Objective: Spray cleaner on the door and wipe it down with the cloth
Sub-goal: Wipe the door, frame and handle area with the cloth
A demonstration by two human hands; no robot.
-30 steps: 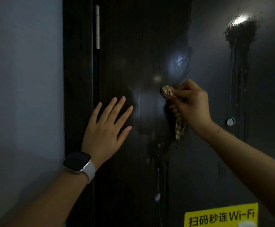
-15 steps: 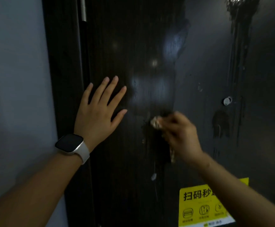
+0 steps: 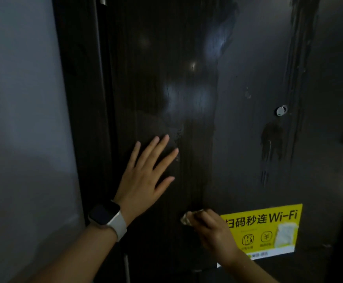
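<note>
Where grip [image 3: 215,233] curls, cloth [image 3: 187,218] protrudes leftward

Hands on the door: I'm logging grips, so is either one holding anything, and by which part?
The right hand grips the bunched cloth, with one end poking out past the fingers. The left hand holds nothing; it presses flat on the door.
</note>
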